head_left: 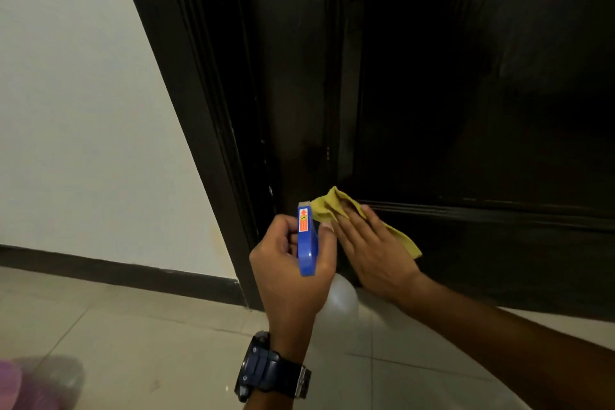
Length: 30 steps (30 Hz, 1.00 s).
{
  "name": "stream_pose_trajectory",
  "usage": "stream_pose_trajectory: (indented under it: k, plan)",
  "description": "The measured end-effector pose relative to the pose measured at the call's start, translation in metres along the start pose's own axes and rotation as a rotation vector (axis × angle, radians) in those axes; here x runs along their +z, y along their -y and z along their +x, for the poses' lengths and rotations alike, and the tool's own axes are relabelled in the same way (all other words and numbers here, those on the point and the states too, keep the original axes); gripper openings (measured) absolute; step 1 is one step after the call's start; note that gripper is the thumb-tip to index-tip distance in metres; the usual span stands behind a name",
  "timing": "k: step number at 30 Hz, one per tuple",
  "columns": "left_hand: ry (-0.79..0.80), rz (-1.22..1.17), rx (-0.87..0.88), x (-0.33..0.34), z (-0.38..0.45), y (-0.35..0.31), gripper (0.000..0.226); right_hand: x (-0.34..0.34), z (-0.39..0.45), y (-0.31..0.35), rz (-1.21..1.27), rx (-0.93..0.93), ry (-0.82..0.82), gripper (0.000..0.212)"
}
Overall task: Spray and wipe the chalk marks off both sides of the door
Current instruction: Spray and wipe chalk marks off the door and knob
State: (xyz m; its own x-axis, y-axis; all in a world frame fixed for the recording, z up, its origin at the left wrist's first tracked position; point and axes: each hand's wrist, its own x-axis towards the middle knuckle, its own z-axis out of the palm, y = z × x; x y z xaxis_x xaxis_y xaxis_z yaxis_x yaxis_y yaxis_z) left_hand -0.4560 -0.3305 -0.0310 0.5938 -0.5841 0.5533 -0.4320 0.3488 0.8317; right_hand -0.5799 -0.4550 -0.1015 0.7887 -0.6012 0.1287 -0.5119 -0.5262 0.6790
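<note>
Fingers (352, 226) of the right hand (372, 253) lie straight and flat, pressing a yellow cloth (324, 206) against the dark door (466, 110), low on its face, just where the raised moulding meets the lower panel near the frame-side edge. No chalk marks show on the part of the door in view, though it is dim, so this side seems nearly wiped; the other side is out of sight and, I judge, yet to be checked. Beside the cloth, the left hand (289, 263) curls round a blue spray bottle (307, 240), its nozzle aimed at the door. A dark wristwatch (269, 369) sits on that wrist, above pale floor tiles (133, 343).
</note>
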Motion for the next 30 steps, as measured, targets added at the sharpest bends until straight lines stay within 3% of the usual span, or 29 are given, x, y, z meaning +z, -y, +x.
stream_pose_trajectory:
  k: [6, 8, 12, 18, 22, 27, 30]
  plan:
    - [-0.019, 0.008, -0.007, -0.006, -0.006, 0.004, 0.028, -0.043, 0.03, -0.036, 0.047, 0.236, -0.318, 0.082]
    - [-0.016, 0.022, -0.023, -0.006, -0.006, 0.009, 0.025, -0.061, 0.043, -0.039, 0.099, 0.295, -0.339, 0.082]
    - [-0.025, 0.044, -0.014, -0.008, -0.006, 0.021, 0.028, -0.069, 0.055, -0.046, 0.147, 0.343, -0.422, 0.076]
    - [0.007, 0.116, 0.067, -0.018, -0.007, 0.045, 0.022, -0.12, 0.119, -0.065, 0.209, 0.456, -0.677, 0.069]
    - [-0.034, 0.157, 0.043, -0.026, -0.001, 0.054, 0.019, -0.107, 0.148, -0.031, 0.135, 0.382, -0.765, 0.061]
    - [-0.129, 0.147, -0.033, -0.032, 0.006, 0.05, 0.02, -0.05, 0.132, 0.025, 0.195, 0.225, -0.645, 0.071]
    - [-0.154, 0.123, -0.068, -0.031, 0.009, 0.042, 0.019, 0.015, 0.081, 0.07, 0.239, -0.043, -0.401, 0.075]
